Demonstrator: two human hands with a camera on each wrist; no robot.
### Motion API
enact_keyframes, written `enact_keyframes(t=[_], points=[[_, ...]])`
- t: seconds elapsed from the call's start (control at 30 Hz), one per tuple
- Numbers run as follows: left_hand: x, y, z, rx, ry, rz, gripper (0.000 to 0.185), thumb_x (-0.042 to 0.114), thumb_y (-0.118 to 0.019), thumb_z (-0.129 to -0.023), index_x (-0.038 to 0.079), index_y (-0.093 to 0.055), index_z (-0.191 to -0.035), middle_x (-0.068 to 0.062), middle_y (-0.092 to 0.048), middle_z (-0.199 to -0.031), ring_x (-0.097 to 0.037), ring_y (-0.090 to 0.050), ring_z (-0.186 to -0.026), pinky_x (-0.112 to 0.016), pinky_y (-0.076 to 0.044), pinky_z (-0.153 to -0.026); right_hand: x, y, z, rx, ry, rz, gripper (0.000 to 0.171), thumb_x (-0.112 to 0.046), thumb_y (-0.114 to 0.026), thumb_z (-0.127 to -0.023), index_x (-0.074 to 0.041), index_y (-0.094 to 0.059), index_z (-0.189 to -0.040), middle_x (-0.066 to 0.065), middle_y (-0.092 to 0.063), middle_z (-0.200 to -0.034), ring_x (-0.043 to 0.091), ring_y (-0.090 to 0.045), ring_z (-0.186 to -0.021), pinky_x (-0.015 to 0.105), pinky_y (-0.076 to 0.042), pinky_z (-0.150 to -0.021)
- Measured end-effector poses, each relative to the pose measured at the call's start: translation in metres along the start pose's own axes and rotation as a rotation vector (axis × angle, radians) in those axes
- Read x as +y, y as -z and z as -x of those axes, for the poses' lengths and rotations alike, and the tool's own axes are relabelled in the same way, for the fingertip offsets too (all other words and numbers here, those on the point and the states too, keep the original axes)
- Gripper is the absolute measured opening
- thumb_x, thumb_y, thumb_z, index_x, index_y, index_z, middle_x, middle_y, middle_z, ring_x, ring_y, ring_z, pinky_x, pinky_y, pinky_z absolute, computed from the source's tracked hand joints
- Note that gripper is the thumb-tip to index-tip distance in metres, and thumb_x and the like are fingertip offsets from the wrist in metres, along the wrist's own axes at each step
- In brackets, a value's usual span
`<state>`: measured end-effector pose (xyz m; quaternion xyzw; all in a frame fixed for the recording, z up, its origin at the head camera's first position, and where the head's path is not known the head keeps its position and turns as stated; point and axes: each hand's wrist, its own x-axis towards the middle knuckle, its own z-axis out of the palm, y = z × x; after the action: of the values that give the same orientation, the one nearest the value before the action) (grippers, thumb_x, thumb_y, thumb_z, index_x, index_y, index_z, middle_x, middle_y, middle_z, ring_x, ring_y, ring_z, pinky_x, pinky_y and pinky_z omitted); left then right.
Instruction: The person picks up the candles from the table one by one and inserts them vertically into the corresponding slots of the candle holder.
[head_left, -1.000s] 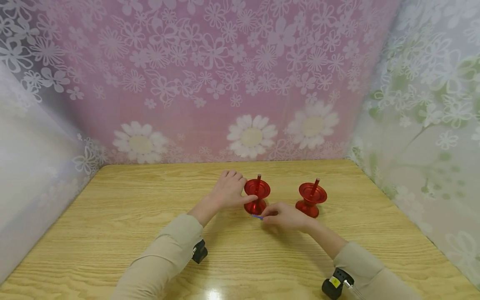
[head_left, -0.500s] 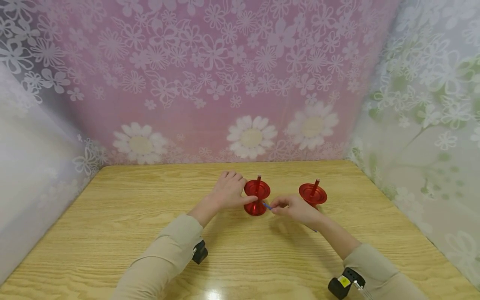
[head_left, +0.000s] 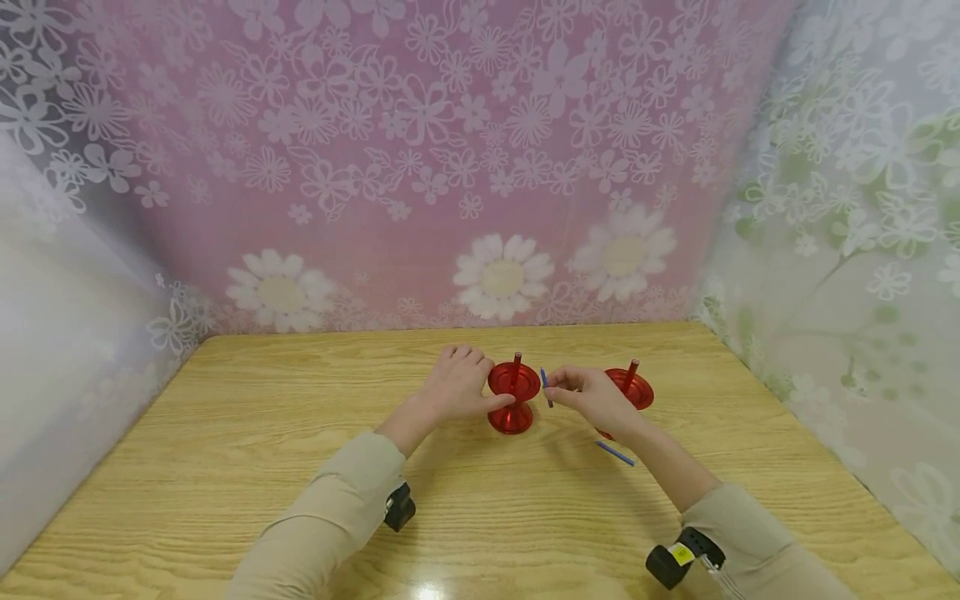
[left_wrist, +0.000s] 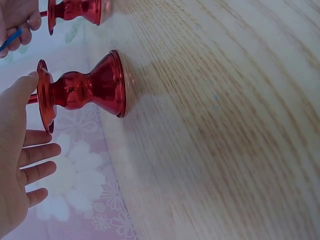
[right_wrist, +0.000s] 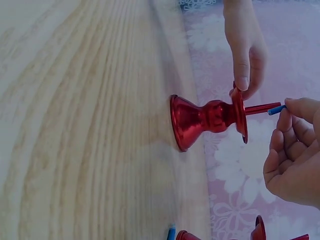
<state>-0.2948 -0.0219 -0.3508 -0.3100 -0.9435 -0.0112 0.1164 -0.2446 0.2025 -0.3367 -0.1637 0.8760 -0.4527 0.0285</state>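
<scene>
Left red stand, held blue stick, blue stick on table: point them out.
left red stand [head_left: 513, 392], head view, on its top disc
held blue stick [head_left: 547, 389], head view, mid-shaft above the pinching fingers
blue stick on table [head_left: 616, 453], head view, mid-shaft

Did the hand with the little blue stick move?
Yes. The right hand lifted the blue stick off the table, up beside the left red stand, which stayed put.

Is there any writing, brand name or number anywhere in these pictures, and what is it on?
No text can be read.
Yellow sticker on the right wrist camera: too small and blurred to tell.
Red candle holders, blue sticks, wooden table and flowered backdrop: no lettering.
</scene>
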Motion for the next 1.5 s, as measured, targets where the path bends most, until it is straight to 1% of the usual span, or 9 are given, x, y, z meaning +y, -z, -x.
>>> enact_keyframes(t=[0.2, 0.27, 0.47, 0.7, 0.8, 0.97, 1.13, 1.33, 1.5], points=[[0.0, -0.002, 0.0, -0.01, -0.004, 0.001, 0.059, 0.065, -0.048, -0.084, 0.012, -0.064, -0.104, -0.001, -0.058, -0.101, -0.022, -0.047, -0.104, -0.039, -0.034, -0.092, -0.006, 0.001, -0.004, 0.056, -0.007, -0.011, 0.024, -0.021, -0.058, -0.093, 0.0, -0.061, -0.104, 0.009, -0.061, -0.095, 0.025, -0.053, -0.089, 0.04, -0.043, -0.078], [0.0, -0.002, 0.0, -0.011, -0.006, 0.006, 0.058, 0.065, -0.048, -0.084, 0.012, -0.064, -0.104, -0.001, -0.059, -0.101, -0.022, -0.047, -0.103, -0.039, -0.034, -0.091, -0.007, 0.002, -0.007, 0.075, -0.017, -0.004, 0.024, -0.021, -0.057, -0.093, 0.0, -0.06, -0.105, 0.01, -0.06, -0.097, 0.026, -0.053, -0.09, 0.039, -0.043, -0.078], [0.0, -0.002, 0.0, 0.007, -0.012, 0.012, 0.056, 0.064, -0.049, -0.084, 0.012, -0.064, -0.099, -0.001, -0.059, -0.098, -0.021, -0.048, -0.102, -0.038, -0.035, -0.091, -0.012, 0.004, -0.015, 0.135, -0.011, -0.026, 0.021, -0.019, -0.058, -0.092, -0.001, -0.06, -0.102, 0.011, -0.061, -0.095, 0.025, -0.052, -0.091, 0.035, -0.042, -0.078], [-0.002, -0.001, -0.001, 0.014, -0.012, -0.001, 0.055, 0.064, -0.049, -0.084, 0.012, -0.063, -0.097, 0.0, -0.058, -0.095, -0.02, -0.049, -0.1, -0.037, -0.036, -0.087, -0.017, 0.006, -0.025, 0.145, -0.002, -0.044, 0.021, -0.02, -0.06, -0.091, -0.002, -0.06, -0.101, 0.01, -0.061, -0.092, 0.023, -0.051, -0.089, 0.035, -0.04, -0.077], [-0.002, 0.0, -0.001, 0.015, -0.014, 0.003, 0.055, 0.063, -0.05, -0.084, 0.012, -0.063, -0.097, 0.0, -0.058, -0.095, -0.021, -0.049, -0.099, -0.037, -0.036, -0.088, -0.018, 0.005, -0.03, 0.157, 0.011, -0.03, 0.019, -0.02, -0.06, -0.091, -0.003, -0.061, -0.099, 0.006, -0.06, -0.088, 0.023, -0.052, -0.088, 0.035, -0.041, -0.077], [-0.002, 0.0, 0.0, 0.0, -0.014, 0.016, 0.056, 0.063, -0.049, -0.084, 0.012, -0.064, -0.099, -0.001, -0.058, -0.098, -0.021, -0.049, -0.101, -0.038, -0.036, -0.09, -0.019, 0.004, -0.037, 0.185, 0.035, -0.005, 0.017, -0.02, -0.061, -0.09, -0.004, -0.061, -0.096, 0.005, -0.062, -0.087, 0.022, -0.053, -0.087, 0.035, -0.042, -0.075], [-0.001, 0.0, 0.0, -0.015, -0.009, 0.013, 0.057, 0.064, -0.048, -0.085, 0.012, -0.064, -0.102, -0.001, -0.058, -0.099, -0.021, -0.048, -0.102, -0.038, -0.036, -0.09, -0.022, 0.004, -0.043, 0.209, 0.063, -0.022, 0.016, -0.019, -0.06, -0.091, -0.004, -0.06, -0.095, 0.008, -0.062, -0.089, 0.023, -0.052, -0.088, 0.035, -0.041, -0.074], [-0.001, 0.0, 0.0, -0.015, -0.018, -0.004, 0.057, 0.064, -0.048, -0.085, 0.012, -0.064, -0.102, -0.001, -0.059, -0.099, -0.022, -0.049, -0.101, -0.039, -0.036, -0.092, -0.024, 0.005, -0.048, 0.226, 0.083, -0.047, 0.015, -0.016, -0.061, -0.09, -0.002, -0.06, -0.093, 0.017, -0.062, -0.091, 0.023, -0.052, -0.086, 0.035, -0.041, -0.074], [-0.001, -0.001, -0.001, -0.008, -0.022, -0.012, 0.056, 0.064, -0.048, -0.084, 0.012, -0.064, -0.099, -0.001, -0.059, -0.097, -0.021, -0.05, -0.1, -0.039, -0.036, -0.091, -0.026, 0.005, -0.05, 0.234, 0.088, -0.027, 0.016, -0.019, -0.062, -0.09, -0.003, -0.061, -0.093, 0.011, -0.063, -0.088, 0.022, -0.052, -0.086, 0.034, -0.041, -0.073]])
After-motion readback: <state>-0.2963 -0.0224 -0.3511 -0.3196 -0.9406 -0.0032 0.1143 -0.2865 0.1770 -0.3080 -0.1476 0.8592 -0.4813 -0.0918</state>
